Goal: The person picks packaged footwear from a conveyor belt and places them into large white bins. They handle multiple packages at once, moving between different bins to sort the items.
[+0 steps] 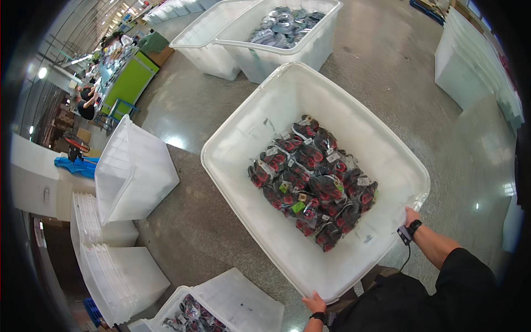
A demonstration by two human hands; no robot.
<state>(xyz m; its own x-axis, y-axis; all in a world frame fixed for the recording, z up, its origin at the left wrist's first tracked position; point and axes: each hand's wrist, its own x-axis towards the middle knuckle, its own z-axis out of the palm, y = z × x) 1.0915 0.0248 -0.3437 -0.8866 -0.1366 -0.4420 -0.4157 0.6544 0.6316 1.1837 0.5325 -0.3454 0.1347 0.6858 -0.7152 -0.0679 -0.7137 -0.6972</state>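
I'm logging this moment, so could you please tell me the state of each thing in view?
Big tub: lidless, partly filled with bagged items.
Left hand: gripping tub's near rim.
Right hand: gripping tub's right corner.
Far tub: lidless, holding packets.
Side tub: tipped, empty.

Polished concrete floor (387, 61): white plastic bins (133, 171) standing around, some stacked, one tipped on side.

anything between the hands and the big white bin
Nothing visible. Both hands already grip the big white bin at its near rim: the left hand at the near corner, the right hand at the right corner.
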